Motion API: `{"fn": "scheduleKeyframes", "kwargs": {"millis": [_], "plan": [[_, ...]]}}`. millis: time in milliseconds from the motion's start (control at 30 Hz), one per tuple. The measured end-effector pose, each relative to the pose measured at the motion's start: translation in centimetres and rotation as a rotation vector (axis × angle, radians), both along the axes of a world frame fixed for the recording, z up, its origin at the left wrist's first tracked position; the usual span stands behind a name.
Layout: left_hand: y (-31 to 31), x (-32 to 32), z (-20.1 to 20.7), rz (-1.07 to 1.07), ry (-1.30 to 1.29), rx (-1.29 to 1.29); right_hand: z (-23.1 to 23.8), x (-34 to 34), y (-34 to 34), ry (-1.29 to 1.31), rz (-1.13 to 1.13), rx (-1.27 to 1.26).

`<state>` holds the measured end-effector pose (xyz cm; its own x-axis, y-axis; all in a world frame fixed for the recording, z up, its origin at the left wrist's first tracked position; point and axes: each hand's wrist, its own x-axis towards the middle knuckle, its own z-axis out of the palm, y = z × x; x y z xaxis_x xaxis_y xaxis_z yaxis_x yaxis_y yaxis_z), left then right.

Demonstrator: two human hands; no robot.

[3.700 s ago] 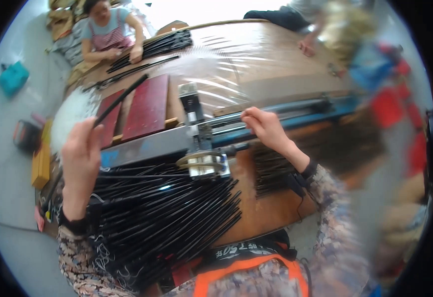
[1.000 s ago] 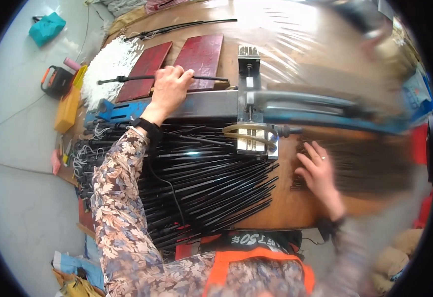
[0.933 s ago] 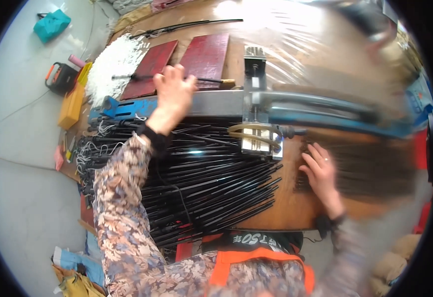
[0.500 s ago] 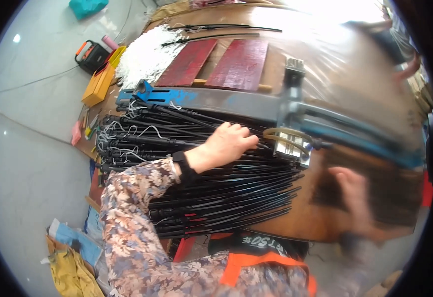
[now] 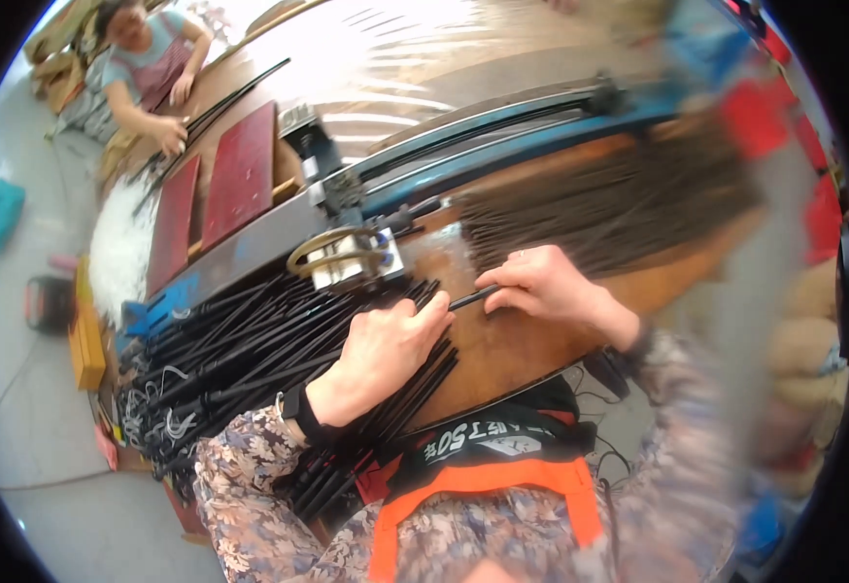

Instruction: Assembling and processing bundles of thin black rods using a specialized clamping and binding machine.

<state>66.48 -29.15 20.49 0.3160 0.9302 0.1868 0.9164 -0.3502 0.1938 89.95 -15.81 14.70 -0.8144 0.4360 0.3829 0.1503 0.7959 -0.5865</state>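
Note:
Closed around a thin black rod (image 5: 463, 299) is my left hand (image 5: 386, 352), just in front of the machine's metal clamp head (image 5: 361, 262). My right hand (image 5: 546, 285) pinches the rod's right end between thumb and fingers, a short way from my left. Beneath and beside my left hand lies a heap of black rods (image 5: 240, 335), with white cords (image 5: 177, 423) at their left ends. Beyond my right hand, many thin dark brown rods (image 5: 599, 209) are spread over the brown tabletop (image 5: 473, 364). Whether the two rod types join between my hands cannot be made out.
A blue and grey machine rail (image 5: 522, 146) crosses behind the hands. Red boards (image 5: 240, 180) and a white pile (image 5: 123, 243) are at the far left. Near them a co-worker (image 5: 152, 68) reaches toward black rods. A yellow box (image 5: 84, 340) stands at the left edge.
The view has turned to the right, bringing a co-worker into sight. My right hand has come in toward my left and now pinches a rod end. My left hand has closed around the rod.

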Motion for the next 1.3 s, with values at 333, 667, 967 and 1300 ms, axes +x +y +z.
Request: {"fn": "scheduleKeyframes", "kwargs": {"millis": [333,667,967,1300], "plan": [[1.1,3.5,2.1,-0.090,0.194,-0.139,0.1,3.0,-2.9,-0.039,-0.077,0.248],[7.7,0.3,11.8,-0.271,0.214,0.147,-0.1,10.8,4.4,0.265,-0.673,0.363],[11.4,-0.5,7.4,-0.403,0.265,0.240,-2.7,13.5,5.5,0.132,-0.826,0.490],[12.4,-0.1,11.1,-0.388,0.206,0.096,-0.4,8.9,3.2,-0.141,-0.681,0.062]]}}
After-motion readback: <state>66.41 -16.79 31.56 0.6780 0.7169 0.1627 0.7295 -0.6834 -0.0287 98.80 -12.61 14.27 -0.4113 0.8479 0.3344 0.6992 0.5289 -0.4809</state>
